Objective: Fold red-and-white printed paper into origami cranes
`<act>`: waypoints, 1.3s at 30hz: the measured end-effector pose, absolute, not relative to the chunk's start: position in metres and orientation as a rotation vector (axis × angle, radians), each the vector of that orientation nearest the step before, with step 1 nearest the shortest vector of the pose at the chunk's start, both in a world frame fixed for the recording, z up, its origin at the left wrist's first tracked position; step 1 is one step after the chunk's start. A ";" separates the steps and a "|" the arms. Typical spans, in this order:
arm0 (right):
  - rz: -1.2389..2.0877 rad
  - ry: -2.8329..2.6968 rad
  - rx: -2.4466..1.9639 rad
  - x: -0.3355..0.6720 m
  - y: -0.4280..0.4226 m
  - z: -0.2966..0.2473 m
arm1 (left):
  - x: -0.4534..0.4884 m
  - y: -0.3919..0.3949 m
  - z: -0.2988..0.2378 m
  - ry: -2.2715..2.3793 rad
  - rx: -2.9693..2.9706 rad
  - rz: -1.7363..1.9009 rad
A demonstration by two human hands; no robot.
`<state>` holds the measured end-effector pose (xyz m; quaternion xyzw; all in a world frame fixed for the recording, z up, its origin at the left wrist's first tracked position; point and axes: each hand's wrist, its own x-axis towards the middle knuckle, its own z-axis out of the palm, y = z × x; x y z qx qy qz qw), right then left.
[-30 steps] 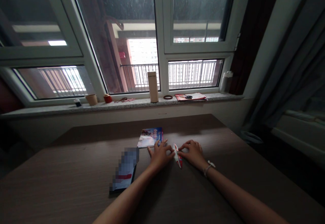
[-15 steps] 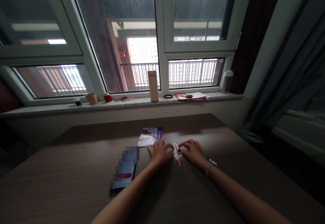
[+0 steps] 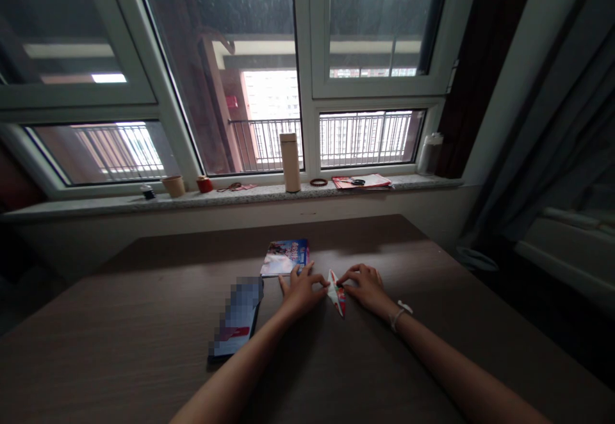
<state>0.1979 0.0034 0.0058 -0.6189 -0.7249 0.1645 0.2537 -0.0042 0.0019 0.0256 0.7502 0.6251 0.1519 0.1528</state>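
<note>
A small piece of folded paper (image 3: 336, 294), white with red and green print and pointed at both ends, lies on the brown table between my hands. My left hand (image 3: 302, 291) pinches its left edge with thumb and index finger, while the other fingers spread towards a printed booklet (image 3: 284, 259). From the right, my right hand (image 3: 366, 284) holds the opposite edge between thumb and bent forefinger. A pale band circles my right wrist. Left of my left forearm lies a phone (image 3: 236, 318), its screen mostly pixelated.
Beyond the table (image 3: 158, 283) runs a granite windowsill (image 3: 262, 195). On it stand a beige flask (image 3: 289, 163), a paper cup (image 3: 173, 186), a red spool (image 3: 204, 184), a bracelet (image 3: 318, 182), papers with scissors (image 3: 356, 182) on top, and a grey bottle (image 3: 430, 154).
Both hands stay in nearly the same place on the folded paper. Its white left part looks slightly wider now, and the fingers have shifted only a little.
</note>
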 end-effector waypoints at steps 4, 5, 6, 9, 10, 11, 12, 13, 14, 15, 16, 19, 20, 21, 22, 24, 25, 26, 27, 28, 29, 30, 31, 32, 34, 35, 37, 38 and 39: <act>0.445 -1.946 -1.695 0.196 0.002 0.007 | -0.002 0.001 0.025 1.794 2.160 0.418; 0.442 -1.940 -1.695 0.195 0.001 0.007 | -0.001 0.001 0.025 1.794 2.164 0.419; 0.437 -1.936 -1.692 0.195 0.001 0.007 | -0.001 0.002 0.024 1.796 2.168 0.423; 0.412 -1.940 -1.682 0.194 -0.001 0.008 | -0.001 0.002 0.023 1.805 2.172 0.434; 0.403 -1.944 -1.679 0.194 -0.002 0.009 | -0.001 0.002 0.023 1.807 2.172 0.438; 0.398 -1.951 -1.674 0.194 -0.003 0.009 | 0.000 0.001 0.023 1.807 2.172 0.438; 0.394 -1.957 -1.670 0.193 -0.003 0.009 | 0.001 0.001 0.023 1.808 2.173 0.436; 0.387 -1.960 -1.669 0.193 -0.003 0.009 | 0.001 0.001 0.023 1.813 2.174 0.435; 0.381 -1.962 -1.673 0.192 -0.003 0.010 | 0.003 0.000 0.023 1.819 2.177 0.434; 0.373 -1.963 -1.679 0.192 -0.003 0.010 | 0.004 0.000 0.023 1.827 2.179 0.435; 0.365 -1.965 -1.687 0.191 -0.003 0.010 | 0.005 0.000 0.023 1.834 2.182 0.440; 0.344 -1.972 -1.714 0.188 -0.002 0.009 | 0.007 -0.001 0.023 1.842 2.199 0.461; 0.338 -1.973 -1.722 0.187 -0.002 0.009 | 0.007 -0.001 0.023 1.840 2.203 0.465; 0.336 -1.973 -1.730 0.186 -0.002 0.009 | 0.008 -0.001 0.022 1.838 2.205 0.469; 0.338 -1.972 -1.736 0.186 -0.002 0.009 | 0.008 -0.001 0.022 1.836 2.203 0.471; 0.352 -1.972 -1.734 0.185 -0.002 0.009 | 0.009 -0.001 0.021 1.841 2.190 0.474; 0.364 -1.971 -1.727 0.185 -0.003 0.009 | 0.009 -0.001 0.020 1.847 2.184 0.482; 0.376 -1.971 -1.717 0.185 -0.003 0.009 | 0.010 -0.001 0.020 1.852 2.182 0.490; 0.386 -1.970 -1.706 0.186 -0.003 0.009 | 0.010 -0.001 0.019 1.855 2.183 0.499; 0.394 -1.969 -1.696 0.186 -0.004 0.009 | 0.010 -0.001 0.018 1.859 2.184 0.509; 0.403 -1.971 -1.688 0.186 -0.004 0.009 | 0.011 -0.001 0.018 1.862 2.187 0.517; 0.408 -1.971 -1.685 0.187 -0.005 0.009 | 0.011 -0.001 0.017 1.863 2.189 0.520; 0.410 -1.969 -1.685 0.187 -0.005 0.009 | 0.011 -0.001 0.016 1.865 2.191 0.522; 0.409 -1.967 -1.686 0.187 -0.005 0.009 | 0.011 -0.001 0.016 1.868 2.194 0.528; 0.401 -1.961 -1.693 0.186 -0.004 0.009 | 0.011 -0.001 0.015 1.869 2.202 0.543; 0.395 -1.960 -1.698 0.186 -0.004 0.009 | 0.011 -0.001 0.014 1.867 2.205 0.547; 0.381 -1.955 -1.712 0.184 -0.003 0.010 | 0.011 -0.001 0.013 1.865 2.202 0.547; 0.373 -1.952 -1.720 0.184 -0.003 0.010 | 0.011 -0.001 0.013 1.867 2.198 0.542; 0.364 -1.948 -1.726 0.183 -0.003 0.010 | 0.011 -0.001 0.013 1.870 2.194 0.539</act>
